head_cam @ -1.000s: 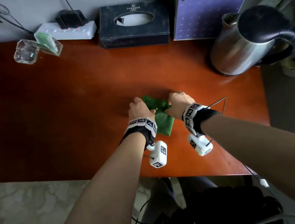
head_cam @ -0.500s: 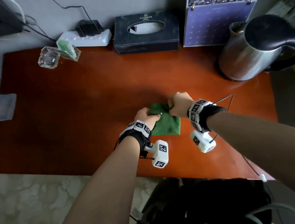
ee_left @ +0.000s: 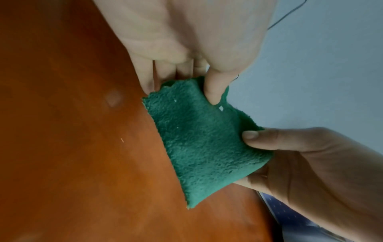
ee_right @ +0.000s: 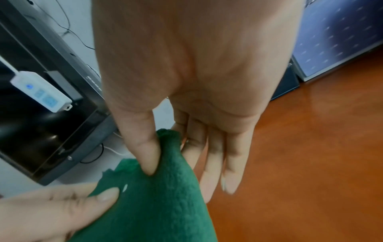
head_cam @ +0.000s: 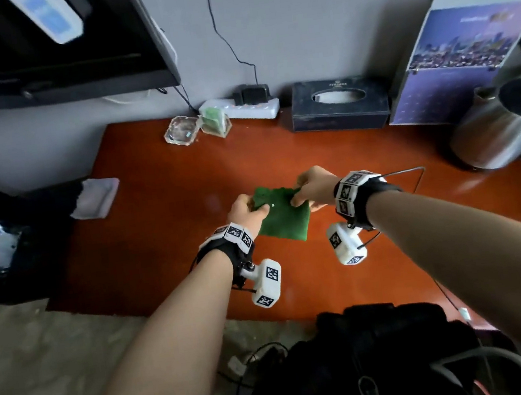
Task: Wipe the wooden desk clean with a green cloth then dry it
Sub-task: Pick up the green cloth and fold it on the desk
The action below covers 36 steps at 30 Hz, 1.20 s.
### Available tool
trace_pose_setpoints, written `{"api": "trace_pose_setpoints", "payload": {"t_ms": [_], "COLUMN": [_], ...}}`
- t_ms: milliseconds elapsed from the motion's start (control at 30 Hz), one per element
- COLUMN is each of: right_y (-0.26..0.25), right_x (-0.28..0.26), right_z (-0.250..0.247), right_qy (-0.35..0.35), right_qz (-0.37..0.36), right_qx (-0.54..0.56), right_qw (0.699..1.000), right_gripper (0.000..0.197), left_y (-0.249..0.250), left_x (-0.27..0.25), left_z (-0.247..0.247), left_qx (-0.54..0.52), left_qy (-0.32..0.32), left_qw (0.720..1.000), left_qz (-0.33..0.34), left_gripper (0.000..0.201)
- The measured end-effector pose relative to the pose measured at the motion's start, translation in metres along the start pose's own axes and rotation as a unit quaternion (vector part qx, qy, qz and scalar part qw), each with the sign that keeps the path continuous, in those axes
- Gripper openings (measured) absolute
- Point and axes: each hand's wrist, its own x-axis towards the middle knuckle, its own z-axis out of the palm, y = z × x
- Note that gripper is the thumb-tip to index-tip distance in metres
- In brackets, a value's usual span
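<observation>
A folded green cloth (head_cam: 282, 216) hangs just above the middle of the reddish wooden desk (head_cam: 164, 237). My left hand (head_cam: 252, 208) pinches its left upper corner, with the thumb (ee_left: 215, 91) on top of the cloth (ee_left: 203, 144). My right hand (head_cam: 302, 191) pinches the right upper corner. In the right wrist view the right thumb (ee_right: 149, 155) presses into the cloth (ee_right: 157, 204), and the other fingers (ee_right: 215, 163) lie straight behind it. The cloth's lower edge droops toward me. Small white specks sit on the cloth and the desk.
Along the back wall stand a dark tissue box (head_cam: 338, 104), a calendar (head_cam: 464, 64), a power strip (head_cam: 240, 108), a glass ashtray (head_cam: 182, 130) and a clear holder (head_cam: 215, 121). A steel kettle (head_cam: 507, 126) stands far right. A black bag (head_cam: 360, 367) lies below the near edge.
Both hands have lifted the cloth off the desk and drawn it out between them. The head view has tilted up, showing more wall and a dark screen.
</observation>
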Motion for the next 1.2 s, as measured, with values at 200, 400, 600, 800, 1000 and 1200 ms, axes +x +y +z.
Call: {"api": "trace_pose_setpoints", "payload": {"t_ms": [200, 400, 600, 800, 1000, 1200], "right_y": [-0.079, -0.150, -0.196, -0.229, -0.267, -0.287], "right_x": [-0.010, -0.017, 0.001, 0.043, 0.096, 0.139], "right_z": [0.107, 0.197, 0.267, 0.331, 0.382, 0.409], "right_qy": [0.038, 0.043, 0.023, -0.011, -0.048, -0.051], "right_qz": [-0.007, -0.020, -0.021, -0.014, 0.002, 0.028], "right_qx": [0.062, 0.070, 0.064, 0.070, 0.064, 0.059], "right_qw": [0.997, 0.996, 0.997, 0.997, 0.997, 0.997], "right_gripper": [0.024, 0.025, 0.020, 0.020, 0.022, 0.023], "left_y": [-0.065, -0.129, -0.180, -0.236, -0.283, -0.306], "left_x": [-0.003, -0.014, 0.000, 0.025, 0.068, 0.116], "left_z": [-0.117, -0.219, -0.286, -0.335, -0.380, -0.406], "left_qx": [0.039, 0.040, -0.052, -0.048, -0.001, 0.038], "left_qy": [0.014, 0.019, 0.004, 0.015, 0.019, -0.001], "left_qw": [0.996, 0.995, 0.999, 0.997, 0.994, 0.992], "left_qz": [0.085, 0.086, -0.012, -0.063, -0.105, -0.118], "left_gripper": [0.028, 0.028, 0.042, 0.051, 0.050, 0.051]}}
